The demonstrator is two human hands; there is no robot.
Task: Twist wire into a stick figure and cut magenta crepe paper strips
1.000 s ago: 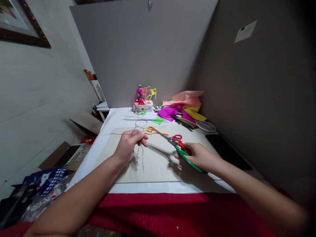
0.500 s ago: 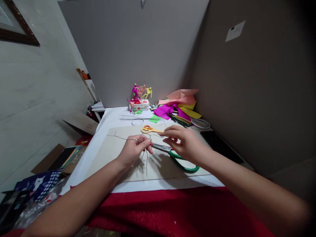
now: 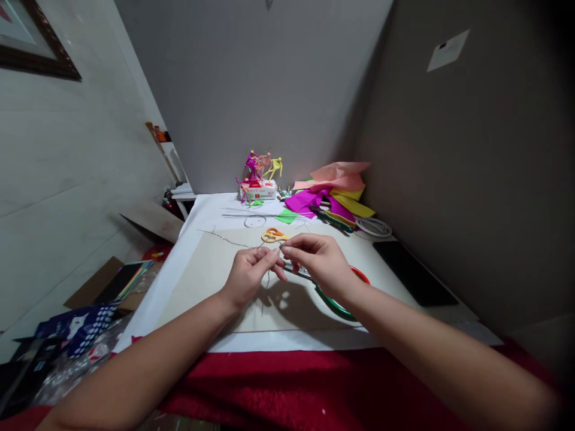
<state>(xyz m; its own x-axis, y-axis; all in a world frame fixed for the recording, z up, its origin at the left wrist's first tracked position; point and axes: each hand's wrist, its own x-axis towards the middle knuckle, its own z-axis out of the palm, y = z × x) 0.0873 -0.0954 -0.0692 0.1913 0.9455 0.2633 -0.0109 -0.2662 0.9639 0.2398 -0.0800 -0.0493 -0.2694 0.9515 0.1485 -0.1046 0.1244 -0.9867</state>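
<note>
My left hand (image 3: 251,272) pinches a thin twisted wire figure (image 3: 229,240) above a beige board (image 3: 202,281). One wire end stretches out to the far left, and two thin ends hang below the fingers. Fingertip to fingertip with it, my right hand (image 3: 317,260) also pinches the wire. Just beyond my hands lie orange-handled scissors (image 3: 273,235). Green-handled scissors (image 3: 335,302) and a red-handled pair (image 3: 362,275) rest on the board, partly hidden under my right wrist.
At the back stand small coloured figures on a white box (image 3: 260,190), straight wires (image 3: 251,214), a wire ring (image 3: 254,222) and a heap of coloured paper (image 3: 335,194). A white coil (image 3: 375,227) and a dark phone (image 3: 413,272) lie right. Red cloth (image 3: 314,383) covers the near edge; clutter fills the floor left.
My right hand left the green scissors on the board and came over to the left hand, where it now pinches the wire too. The left hand has lifted the wire slightly.
</note>
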